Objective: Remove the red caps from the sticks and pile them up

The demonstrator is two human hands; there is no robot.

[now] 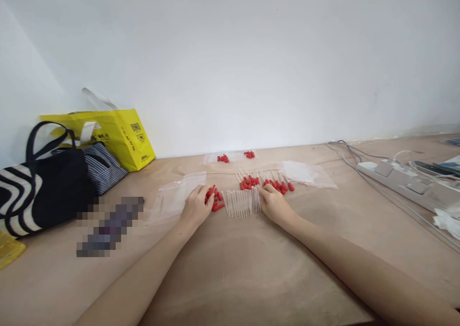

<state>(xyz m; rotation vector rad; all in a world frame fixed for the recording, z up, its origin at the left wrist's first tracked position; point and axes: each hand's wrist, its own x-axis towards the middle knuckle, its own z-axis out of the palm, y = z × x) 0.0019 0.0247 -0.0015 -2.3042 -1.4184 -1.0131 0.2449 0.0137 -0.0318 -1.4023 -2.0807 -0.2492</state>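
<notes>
My left hand [197, 205] is closed with its fingertips on a red rubber bulb at the edge of a small pile of red rubber bulbs [218, 206]. Just right of that pile, a row of thin clear tubes [237, 204] lies side by side on the table. My right hand [275, 204] is closed in a pinch at the row's right end, on a clear tube; its fingertips partly hide it. Behind the row lie droppers with red bulbs [251, 182], and more red-bulbed droppers [278, 185] fan out beyond my right hand.
Clear plastic bags lie left [172, 196] and right [300, 172]. Farther back is a bag with red-bulbed droppers [235, 158]. A yellow bag [125, 139] and a black bag [57, 185] stand left, near a blurred-out object [111, 225]. A power strip [406, 185] with cables is right.
</notes>
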